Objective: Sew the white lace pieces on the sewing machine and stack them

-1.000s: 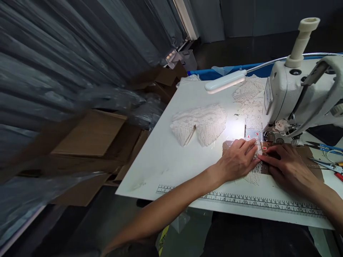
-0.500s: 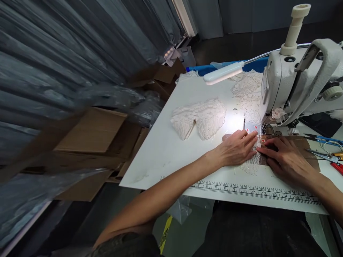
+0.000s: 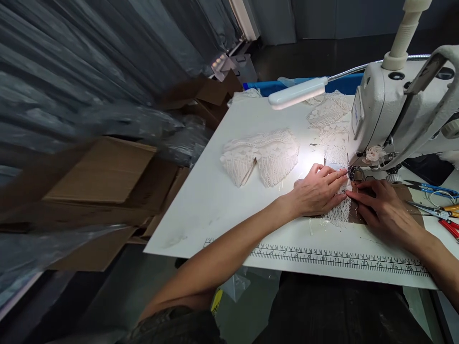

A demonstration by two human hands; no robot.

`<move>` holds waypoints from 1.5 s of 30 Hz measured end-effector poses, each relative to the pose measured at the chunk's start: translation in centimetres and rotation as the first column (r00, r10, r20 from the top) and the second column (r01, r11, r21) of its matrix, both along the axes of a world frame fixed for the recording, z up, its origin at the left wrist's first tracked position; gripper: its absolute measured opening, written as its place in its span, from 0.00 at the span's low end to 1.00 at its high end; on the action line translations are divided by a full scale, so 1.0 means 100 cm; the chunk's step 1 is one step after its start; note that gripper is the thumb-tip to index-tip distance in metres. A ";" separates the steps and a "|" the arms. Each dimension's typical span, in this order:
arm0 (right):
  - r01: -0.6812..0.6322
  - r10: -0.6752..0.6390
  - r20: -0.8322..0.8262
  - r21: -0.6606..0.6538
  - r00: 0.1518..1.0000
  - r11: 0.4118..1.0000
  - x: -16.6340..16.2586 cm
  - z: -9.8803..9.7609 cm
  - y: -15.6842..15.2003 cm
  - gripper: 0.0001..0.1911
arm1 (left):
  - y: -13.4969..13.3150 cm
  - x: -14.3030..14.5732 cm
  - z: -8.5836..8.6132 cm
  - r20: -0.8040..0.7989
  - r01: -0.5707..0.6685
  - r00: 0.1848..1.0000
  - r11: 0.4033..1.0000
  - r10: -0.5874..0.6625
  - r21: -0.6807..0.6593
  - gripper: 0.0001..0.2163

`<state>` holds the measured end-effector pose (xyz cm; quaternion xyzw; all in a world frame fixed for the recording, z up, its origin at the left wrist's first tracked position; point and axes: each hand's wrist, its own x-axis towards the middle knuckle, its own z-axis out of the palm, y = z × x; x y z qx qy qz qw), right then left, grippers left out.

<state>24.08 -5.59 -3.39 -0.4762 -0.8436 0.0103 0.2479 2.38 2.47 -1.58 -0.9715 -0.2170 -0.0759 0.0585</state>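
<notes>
A strip of white lace (image 3: 339, 215) runs under the needle area of a white sewing machine (image 3: 373, 110). My left hand (image 3: 319, 188) lies palm down on the lace, fingers stretched out and their tips close to the presser foot (image 3: 350, 173). From the other side, my right hand (image 3: 383, 205) reaches in with its fingers apart. Its index fingertip touches the lace's right edge, beside a brown plate (image 3: 403, 193) on the table. The underside of both hands is hidden. Left of them rests a folded white lace piece (image 3: 261, 153).
A lamp (image 3: 297, 93) hangs over the white table (image 3: 201, 205), whose front edge carries a printed ruler (image 3: 322, 258). Scissors with red handles (image 3: 448, 227) and blue-handled snips (image 3: 439, 188) lie at the right. More lace (image 3: 330, 110) sits behind. Cardboard boxes (image 3: 103, 172) stand at the left.
The camera view has shifted slightly, and the machine looks a little nearer. Both hands stay at the lace, which has advanced slightly toward the needle.
</notes>
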 end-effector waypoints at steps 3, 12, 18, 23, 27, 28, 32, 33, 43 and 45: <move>0.002 -0.002 -0.005 -0.004 1.000 1.000 0.001 0.001 0.000 0.17 | -0.001 -0.001 -0.004 0.049 -0.001 0.999 0.999 0.003 -0.038 0.23; -0.035 0.035 0.000 -0.001 0.999 0.999 0.000 0.009 0.002 0.18 | -0.002 0.001 -0.003 0.070 -0.011 0.997 0.998 0.016 -0.067 0.21; -0.018 0.018 -0.002 -0.069 1.000 0.997 0.002 0.008 0.001 0.20 | -0.002 0.001 -0.001 0.060 -0.015 0.998 0.997 0.020 -0.070 0.22; -0.011 0.009 -0.033 -0.058 0.999 0.998 0.002 0.002 0.002 0.20 | -0.001 0.002 0.000 0.044 -0.016 0.999 0.997 0.019 -0.074 0.21; -0.020 0.021 -0.051 0.025 0.998 1.000 0.002 0.000 0.003 0.17 | -0.001 0.002 -0.001 0.041 -0.016 0.999 0.998 0.018 -0.056 0.22; -0.028 0.029 -0.047 0.031 0.998 0.999 0.002 0.000 0.003 0.17 | -0.002 0.002 -0.001 0.045 -0.015 0.999 0.999 0.017 -0.044 0.22; -0.030 0.030 -0.020 0.000 0.999 1.000 0.003 0.002 0.004 0.17 | -0.005 0.004 -0.005 0.115 -0.044 0.993 0.998 0.040 0.036 0.20; -0.027 0.026 -0.016 -0.005 1.000 1.000 0.003 0.003 0.005 0.17 | -0.006 0.005 -0.005 0.136 -0.044 0.990 0.997 0.036 0.057 0.19; 0.007 -0.005 0.041 -0.045 0.999 0.999 0.002 0.006 0.003 0.18 | -0.007 0.004 -0.003 0.136 0.041 0.989 0.996 -0.051 0.077 0.16; 0.020 -0.017 0.057 -0.055 0.998 0.998 0.002 0.006 0.004 0.19 | -0.007 0.004 -0.002 0.117 0.024 0.993 0.998 -0.031 0.059 0.16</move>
